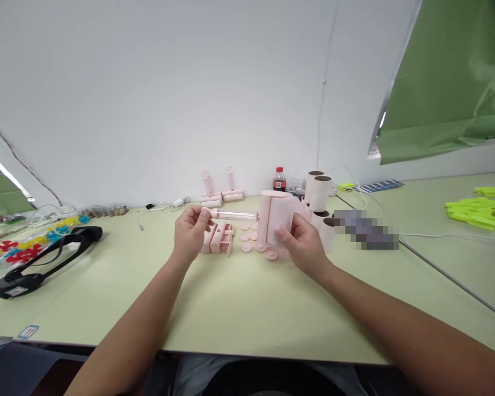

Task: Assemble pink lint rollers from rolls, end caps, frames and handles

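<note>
One pink roller (275, 220) was held upright above the desk (272, 313), gripped by the right hand (305, 245). One clear handle (237, 215) lay level at the roller's nine o'clock, its outer end pinched in the left hand (191, 234); I could not tell whether handle and roller were joined. Also noted, from the roller: pink discs (246, 248), eight o'clock; cola bottle (279, 181), twelve; white rolls (320, 192), two; black strap (61, 248), nine, well apart.

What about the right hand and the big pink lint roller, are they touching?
Touching. The head view shows it plainly: the right hand holds the pink lint roller, its thumb lying against the front.
</note>
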### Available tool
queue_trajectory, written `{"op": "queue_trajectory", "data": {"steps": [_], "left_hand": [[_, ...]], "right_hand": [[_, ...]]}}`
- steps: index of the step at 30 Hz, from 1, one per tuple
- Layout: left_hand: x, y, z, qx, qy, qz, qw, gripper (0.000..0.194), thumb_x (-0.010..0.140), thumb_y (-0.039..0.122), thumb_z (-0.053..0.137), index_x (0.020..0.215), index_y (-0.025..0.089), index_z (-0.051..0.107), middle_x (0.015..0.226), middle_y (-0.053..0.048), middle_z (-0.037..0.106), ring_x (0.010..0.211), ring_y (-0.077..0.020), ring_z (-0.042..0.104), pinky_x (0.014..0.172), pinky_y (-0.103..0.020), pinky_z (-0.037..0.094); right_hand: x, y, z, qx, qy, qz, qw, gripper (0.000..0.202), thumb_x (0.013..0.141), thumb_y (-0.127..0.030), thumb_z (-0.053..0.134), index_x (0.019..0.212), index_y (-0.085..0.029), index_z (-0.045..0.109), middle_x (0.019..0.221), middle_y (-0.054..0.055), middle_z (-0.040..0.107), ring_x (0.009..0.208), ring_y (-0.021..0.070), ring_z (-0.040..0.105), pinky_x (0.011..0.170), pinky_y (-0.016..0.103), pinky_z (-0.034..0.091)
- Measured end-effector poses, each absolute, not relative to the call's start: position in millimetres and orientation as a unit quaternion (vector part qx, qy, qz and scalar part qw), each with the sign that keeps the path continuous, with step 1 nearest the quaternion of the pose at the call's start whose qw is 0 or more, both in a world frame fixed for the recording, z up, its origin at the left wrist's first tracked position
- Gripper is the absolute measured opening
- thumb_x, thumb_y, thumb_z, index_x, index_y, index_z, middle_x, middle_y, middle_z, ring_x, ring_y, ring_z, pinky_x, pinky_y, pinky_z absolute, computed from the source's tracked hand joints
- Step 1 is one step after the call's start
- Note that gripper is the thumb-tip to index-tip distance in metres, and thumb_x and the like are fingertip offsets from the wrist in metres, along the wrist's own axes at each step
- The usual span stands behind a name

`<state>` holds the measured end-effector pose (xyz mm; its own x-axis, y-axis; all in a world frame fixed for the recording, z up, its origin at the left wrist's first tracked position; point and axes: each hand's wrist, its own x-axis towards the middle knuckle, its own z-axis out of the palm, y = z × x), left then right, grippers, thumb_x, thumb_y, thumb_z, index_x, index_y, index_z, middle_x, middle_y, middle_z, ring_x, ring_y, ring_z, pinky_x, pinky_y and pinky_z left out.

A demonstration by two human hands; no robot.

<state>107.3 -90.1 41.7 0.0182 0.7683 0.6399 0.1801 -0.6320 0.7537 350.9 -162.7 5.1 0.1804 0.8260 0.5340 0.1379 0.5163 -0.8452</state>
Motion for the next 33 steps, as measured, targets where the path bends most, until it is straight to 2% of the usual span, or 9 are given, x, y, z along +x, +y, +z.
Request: {"op": "queue_trajectory", "data": {"steps": [4, 7, 11, 15, 18, 23, 25, 30, 33], "left_hand": [[105.9, -94.9, 40.6, 0.796, 0.317, 0.512, -0.065, 0.026, 0.088, 0.033, 0.060, 0.109, 0.018, 0.061, 0.109, -0.012, 0.067, 0.105, -0.0252, 0.062, 0.093, -0.044, 0.047], [113.7, -102.7, 36.6, 0.876, 0.278, 0.365, -0.147, 0.024, 0.090, 0.028, 0.058, 0.112, 0.020, 0.063, 0.109, -0.009, 0.071, 0.107, -0.0262, 0.062, 0.103, -0.049, 0.038], [122.1, -103.7, 23.0, 0.905, 0.271, 0.310, -0.109, 0.024, 0.094, 0.025, 0.050, 0.115, 0.020, 0.061, 0.101, -0.009, 0.073, 0.093, -0.0235, 0.067, 0.082, -0.040, 0.049], [122.8, -99.9, 16.5, 0.911, 0.248, 0.321, -0.077, 0.025, 0.094, 0.025, 0.050, 0.117, 0.021, 0.059, 0.100, -0.009, 0.072, 0.092, -0.0232, 0.068, 0.072, -0.036, 0.051], [123.8, -101.6, 18.0, 0.904, 0.246, 0.342, -0.075, 0.022, 0.094, 0.024, 0.051, 0.114, 0.021, 0.060, 0.098, -0.009, 0.071, 0.092, -0.0231, 0.068, 0.073, -0.036, 0.052], [122.6, -99.1, 23.1, 0.865, 0.300, 0.401, -0.017, 0.018, 0.092, 0.023, 0.052, 0.108, 0.021, 0.060, 0.097, -0.007, 0.070, 0.086, -0.0195, 0.066, 0.072, -0.032, 0.052], [120.1, -94.2, 24.7, 0.833, 0.331, 0.443, 0.013, 0.019, 0.090, 0.024, 0.056, 0.107, 0.020, 0.061, 0.097, -0.006, 0.070, 0.082, -0.0174, 0.065, 0.070, -0.030, 0.051], [117.9, -87.7, 26.8, 0.787, 0.358, 0.499, 0.061, 0.020, 0.086, 0.026, 0.060, 0.105, 0.019, 0.063, 0.096, -0.005, 0.070, 0.079, -0.0157, 0.063, 0.068, -0.029, 0.051], [120.1, -90.3, 26.5, 0.793, 0.349, 0.495, 0.066, 0.020, 0.086, 0.026, 0.061, 0.105, 0.020, 0.063, 0.094, -0.004, 0.070, 0.078, -0.0157, 0.064, 0.068, -0.029, 0.051]], "right_hand": [[350.4, -161.5, 2.6, -0.457, -0.578, 0.266, 0.621, 0.043, 0.079, -0.057, 0.069, 0.094, -0.018, 0.061, 0.085, 0.004, 0.064, 0.075, 0.0183, 0.058, 0.062, 0.028, 0.048], [347.8, -161.8, -0.5, -0.477, -0.594, 0.275, 0.587, 0.042, 0.079, -0.055, 0.069, 0.095, -0.018, 0.061, 0.083, 0.004, 0.062, 0.073, 0.0178, 0.056, 0.061, 0.027, 0.047], [344.8, -166.7, 1.7, -0.481, -0.614, 0.328, 0.532, 0.050, 0.083, -0.054, 0.065, 0.115, -0.017, 0.057, 0.092, 0.006, 0.065, 0.079, 0.0204, 0.061, 0.065, 0.030, 0.050], [346.6, -171.0, 14.4, -0.491, -0.663, 0.294, 0.482, 0.066, 0.085, -0.045, 0.064, 0.140, -0.021, 0.038, 0.104, 0.007, 0.067, 0.088, 0.0222, 0.063, 0.074, 0.032, 0.051], [349.3, -173.4, 32.4, -0.485, -0.696, 0.254, 0.465, 0.060, 0.083, -0.039, 0.063, 0.137, -0.021, 0.042, 0.113, 0.009, 0.065, 0.093, 0.0229, 0.063, 0.076, 0.032, 0.050], [370.4, -175.5, 83.7, -0.593, -0.692, 0.107, 0.397, 0.053, 0.082, -0.044, 0.061, 0.129, -0.021, 0.053, 0.097, 0.007, 0.068, 0.079, 0.0223, 0.062, 0.065, 0.031, 0.046], [385.7, -172.7, 102.5, -0.664, -0.672, 0.047, 0.325, 0.049, 0.083, -0.050, 0.060, 0.123, -0.022, 0.057, 0.098, 0.008, 0.068, 0.077, 0.0232, 0.062, 0.063, 0.031, 0.043], [412.5, -159.0, 105.9, -0.750, -0.647, -0.063, 0.118, 0.073, 0.076, -0.058, 0.065, 0.132, -0.015, 0.047, 0.104, 0.017, 0.067, 0.082, 0.0301, 0.064, 0.059, 0.031, 0.039], [412.0, -152.8, 91.6, -0.757, -0.651, -0.061, 0.016, 0.052, 0.078, -0.051, 0.064, 0.116, -0.016, 0.054, 0.101, 0.015, 0.066, 0.081, 0.0293, 0.064, 0.057, 0.032, 0.039]]}}
